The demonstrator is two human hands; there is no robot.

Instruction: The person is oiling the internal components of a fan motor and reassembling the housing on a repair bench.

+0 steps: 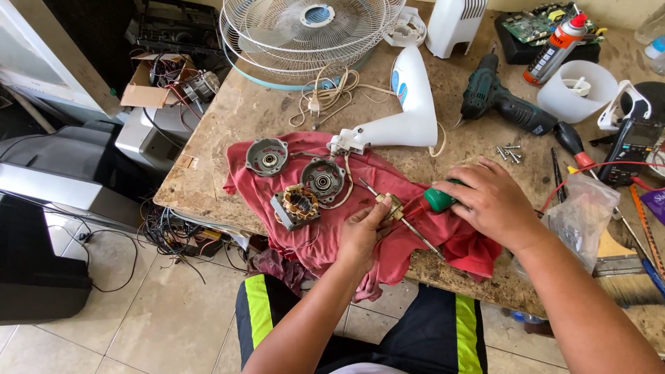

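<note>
Forearms come up from the bottom edge over black shorts with yellow-green stripes (pixel 258 305). Left hand (pixel 361 232) is closed in a pinch on a small brass part (pixel 389 205) carried on a thin metal shaft (pixel 405 223), thumb and forefinger tight on it. Right hand (pixel 488 202) is curled narrow around a green tool handle (pixel 438 200); the tool's tip is hidden, cannot tell what it touches. Shaft lies diagonally over a red cloth (pixel 388 173) spread at the front edge of a worn workbench (pixel 228 131), just beside both hands.

On the cloth left of the hands: wound stator (pixel 298 206) with copper coils, and two round grey motor end caps (pixel 267 156), (pixel 323 179), close together, wires trailing. White fan neck housing (pixel 410 111) touches the cloth's top edge, its cream cord (pixel 325 93) coiled behind. Fan guard (pixel 305 34) lies at the back left of the bench. Right side: dark green cordless drill (pixel 502 102), loose screws (pixel 509 152), spray can (pixel 558 47), white plastic cup (pixel 578 90), multimeter (pixel 630 147) with red lead, clear plastic bag (pixel 582 215), paintbrush (pixel 627 273). Circuit board (pixel 537 24) at the back. Floor at left: tangled cables (pixel 173 235), cardboard box of parts (pixel 166 79), grey and black appliances.
</note>
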